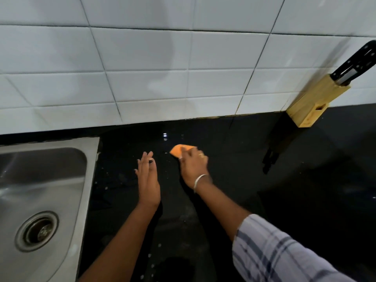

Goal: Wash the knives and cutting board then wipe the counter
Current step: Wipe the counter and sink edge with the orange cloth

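Observation:
My right hand (194, 165) presses an orange cloth (179, 150) onto the wet black counter (234, 180), close to the tiled wall. My left hand (147, 180) stands on edge on the counter just left of it, fingers straight and together, holding nothing. A wooden knife block (311, 104) leans against the wall at the far right, with black-handled knives (355, 64) stuck in its top. No cutting board is in view.
A steel sink (40, 190) with a round drain (37, 231) fills the left side, its rim next to my left hand. White wall tiles (162, 68) rise behind the counter. Water drops speckle the counter near its front.

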`<move>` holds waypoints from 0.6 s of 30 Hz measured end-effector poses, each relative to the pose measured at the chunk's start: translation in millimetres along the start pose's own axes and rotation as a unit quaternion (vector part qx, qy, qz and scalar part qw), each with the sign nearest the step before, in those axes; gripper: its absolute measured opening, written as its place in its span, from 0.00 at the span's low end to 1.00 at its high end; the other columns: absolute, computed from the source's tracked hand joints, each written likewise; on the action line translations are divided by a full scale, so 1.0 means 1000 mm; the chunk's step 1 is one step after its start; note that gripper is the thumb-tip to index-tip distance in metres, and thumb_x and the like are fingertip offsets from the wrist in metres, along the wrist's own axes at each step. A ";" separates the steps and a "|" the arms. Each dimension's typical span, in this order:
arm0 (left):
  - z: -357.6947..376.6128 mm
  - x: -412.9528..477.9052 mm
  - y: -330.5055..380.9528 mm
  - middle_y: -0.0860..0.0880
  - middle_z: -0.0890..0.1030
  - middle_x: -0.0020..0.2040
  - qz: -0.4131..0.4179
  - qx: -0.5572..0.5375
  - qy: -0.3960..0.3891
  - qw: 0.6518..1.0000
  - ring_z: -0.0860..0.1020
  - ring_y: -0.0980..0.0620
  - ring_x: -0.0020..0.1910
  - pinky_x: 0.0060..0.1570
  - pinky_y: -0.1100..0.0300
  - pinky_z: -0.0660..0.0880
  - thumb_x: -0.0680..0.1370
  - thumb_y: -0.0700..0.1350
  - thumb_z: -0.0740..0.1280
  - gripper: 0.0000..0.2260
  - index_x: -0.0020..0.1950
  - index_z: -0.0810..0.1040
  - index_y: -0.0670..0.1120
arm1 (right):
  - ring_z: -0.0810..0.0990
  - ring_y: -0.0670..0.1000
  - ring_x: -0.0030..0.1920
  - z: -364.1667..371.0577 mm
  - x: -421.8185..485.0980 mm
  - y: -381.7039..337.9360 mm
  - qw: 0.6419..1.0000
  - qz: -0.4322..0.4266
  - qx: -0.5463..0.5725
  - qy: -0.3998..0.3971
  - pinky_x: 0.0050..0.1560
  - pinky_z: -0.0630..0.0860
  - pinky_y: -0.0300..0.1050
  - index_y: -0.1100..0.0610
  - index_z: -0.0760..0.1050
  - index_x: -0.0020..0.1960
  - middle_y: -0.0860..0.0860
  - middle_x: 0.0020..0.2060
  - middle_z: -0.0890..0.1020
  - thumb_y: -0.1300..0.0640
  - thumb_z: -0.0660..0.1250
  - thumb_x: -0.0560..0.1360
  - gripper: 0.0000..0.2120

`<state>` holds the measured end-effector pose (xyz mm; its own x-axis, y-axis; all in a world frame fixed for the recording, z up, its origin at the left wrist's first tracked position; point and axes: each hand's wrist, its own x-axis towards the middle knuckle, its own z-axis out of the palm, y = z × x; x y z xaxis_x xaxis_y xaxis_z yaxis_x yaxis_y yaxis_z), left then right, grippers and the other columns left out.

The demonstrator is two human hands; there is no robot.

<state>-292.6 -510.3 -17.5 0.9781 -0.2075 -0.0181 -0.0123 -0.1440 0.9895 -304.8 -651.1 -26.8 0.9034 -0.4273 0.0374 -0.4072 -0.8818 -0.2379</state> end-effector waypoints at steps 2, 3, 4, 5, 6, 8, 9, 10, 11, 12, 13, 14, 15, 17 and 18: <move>-0.023 0.003 0.004 0.51 0.63 0.76 -0.023 -0.065 0.015 0.997 0.56 0.57 0.76 0.75 0.59 0.51 0.83 0.55 0.50 0.19 0.70 0.68 0.52 | 0.68 0.62 0.61 0.015 -0.015 -0.058 0.998 -0.048 0.010 -0.033 0.58 0.64 0.57 0.57 0.58 0.74 0.60 0.65 0.68 0.53 0.56 0.79 0.24; -0.037 0.004 0.004 0.51 0.64 0.75 -0.008 -0.049 0.031 0.998 0.58 0.56 0.75 0.75 0.56 0.54 0.82 0.59 0.50 0.19 0.69 0.69 0.54 | 0.68 0.62 0.62 0.021 -0.023 -0.083 0.996 -0.075 0.014 -0.046 0.59 0.64 0.58 0.58 0.57 0.74 0.60 0.65 0.67 0.53 0.58 0.79 0.26; -0.056 0.003 0.002 0.52 0.65 0.74 0.008 -0.027 0.047 0.999 0.59 0.56 0.75 0.75 0.53 0.55 0.79 0.63 0.50 0.22 0.68 0.69 0.56 | 0.68 0.62 0.62 0.029 -0.033 -0.112 0.993 -0.106 0.019 -0.054 0.59 0.65 0.58 0.58 0.56 0.74 0.60 0.65 0.67 0.53 0.59 0.78 0.27; -0.073 0.004 0.000 0.52 0.67 0.74 0.019 -0.008 0.063 0.998 0.60 0.55 0.75 0.75 0.50 0.56 0.76 0.66 0.49 0.25 0.68 0.70 0.57 | 0.68 0.61 0.62 0.036 -0.042 -0.136 0.989 -0.133 0.026 -0.057 0.60 0.66 0.58 0.57 0.56 0.74 0.60 0.65 0.67 0.53 0.60 0.78 0.27; -0.089 0.005 -0.003 0.52 0.68 0.73 0.016 0.002 0.075 0.997 0.62 0.54 0.74 0.74 0.49 0.58 0.75 0.67 0.49 0.27 0.68 0.70 0.57 | 0.67 0.61 0.62 0.041 -0.049 -0.158 0.985 -0.152 0.038 -0.067 0.60 0.66 0.58 0.57 0.56 0.74 0.59 0.64 0.66 0.53 0.60 0.78 0.27; -0.124 0.005 -0.008 0.52 0.69 0.72 -0.005 0.025 0.104 0.994 0.65 0.52 0.72 0.72 0.47 0.61 0.78 0.64 0.49 0.25 0.69 0.70 0.55 | 0.67 0.59 0.61 0.048 -0.063 -0.198 0.978 -0.176 0.070 -0.087 0.61 0.65 0.56 0.57 0.58 0.73 0.58 0.63 0.67 0.54 0.60 0.78 0.26; -0.142 0.003 -0.011 0.52 0.69 0.71 -0.018 0.038 0.118 0.992 0.66 0.51 0.71 0.72 0.47 0.62 0.80 0.60 0.49 0.23 0.70 0.70 0.53 | 0.68 0.59 0.61 0.051 -0.068 -0.215 0.975 -0.180 0.077 -0.104 0.62 0.65 0.56 0.57 0.60 0.72 0.58 0.63 0.68 0.54 0.61 0.78 0.25; -0.155 0.002 -0.014 0.52 0.69 0.70 -0.031 0.043 0.130 0.990 0.67 0.52 0.70 0.71 0.48 0.62 0.82 0.58 0.49 0.22 0.71 0.70 0.53 | 0.68 0.60 0.61 0.051 -0.072 -0.225 0.973 -0.187 0.080 -0.112 0.62 0.65 0.56 0.57 0.62 0.71 0.59 0.62 0.68 0.54 0.62 0.77 0.24; -0.165 0.002 -0.017 0.52 0.70 0.69 -0.046 0.037 0.140 0.988 0.68 0.52 0.68 0.71 0.48 0.63 0.82 0.57 0.49 0.21 0.71 0.70 0.52 | 0.68 0.60 0.61 0.048 -0.074 -0.233 0.970 -0.198 0.083 -0.117 0.62 0.65 0.57 0.56 0.65 0.69 0.59 0.61 0.69 0.53 0.64 0.76 0.23; -0.175 0.000 -0.019 0.50 0.71 0.69 -0.059 0.032 0.149 0.986 0.69 0.51 0.67 0.70 0.47 0.64 0.82 0.57 0.50 0.21 0.70 0.71 0.52 | 0.69 0.61 0.61 0.044 -0.078 -0.239 0.966 -0.205 0.099 -0.124 0.62 0.65 0.57 0.56 0.68 0.67 0.59 0.60 0.71 0.54 0.65 0.76 0.21; -0.182 0.000 -0.020 0.48 0.71 0.69 -0.071 0.032 0.159 0.984 0.69 0.49 0.67 0.70 0.46 0.64 0.82 0.57 0.49 0.21 0.70 0.71 0.52 | 0.70 0.61 0.60 0.038 -0.080 -0.242 0.962 -0.204 0.125 -0.136 0.62 0.65 0.56 0.56 0.72 0.64 0.59 0.58 0.72 0.55 0.65 0.76 0.17; -0.188 -0.002 -0.020 0.47 0.71 0.69 -0.084 0.035 0.165 0.982 0.69 0.48 0.68 0.70 0.46 0.64 0.83 0.57 0.49 0.21 0.70 0.71 0.51 | 0.72 0.61 0.59 0.032 -0.082 -0.247 0.959 -0.202 0.136 -0.148 0.62 0.67 0.55 0.56 0.74 0.61 0.59 0.57 0.74 0.56 0.64 0.76 0.14; -0.191 -0.002 -0.019 0.46 0.71 0.70 -0.096 0.032 0.169 0.980 0.69 0.47 0.68 0.70 0.46 0.64 0.83 0.57 0.49 0.22 0.70 0.71 0.50 | 0.74 0.62 0.57 0.026 -0.082 -0.248 0.959 -0.201 0.138 -0.145 0.60 0.69 0.54 0.56 0.76 0.59 0.60 0.55 0.75 0.56 0.63 0.77 0.12; -0.193 -0.005 -0.015 0.45 0.70 0.70 -0.114 0.026 0.169 0.979 0.69 0.47 0.69 0.70 0.47 0.63 0.83 0.57 0.49 0.22 0.71 0.70 0.49 | 0.77 0.63 0.52 0.014 -0.081 -0.244 0.956 -0.159 0.201 -0.140 0.54 0.74 0.54 0.58 0.78 0.56 0.61 0.51 0.78 0.56 0.61 0.78 0.11; -0.192 -0.007 -0.014 0.46 0.70 0.71 -0.113 0.032 0.159 0.980 0.68 0.47 0.69 0.70 0.48 0.63 0.83 0.58 0.49 0.23 0.71 0.70 0.49 | 0.78 0.63 0.49 0.006 -0.080 -0.237 0.941 -0.106 0.284 -0.150 0.51 0.75 0.54 0.60 0.78 0.54 0.62 0.48 0.79 0.56 0.60 0.78 0.11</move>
<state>-259.2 -321.0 -3.6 0.9726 0.1473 -0.1800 0.2089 -0.2132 0.9544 -279.7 -406.6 21.2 0.9883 -0.1018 -0.1134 -0.1524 -0.6559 -0.7393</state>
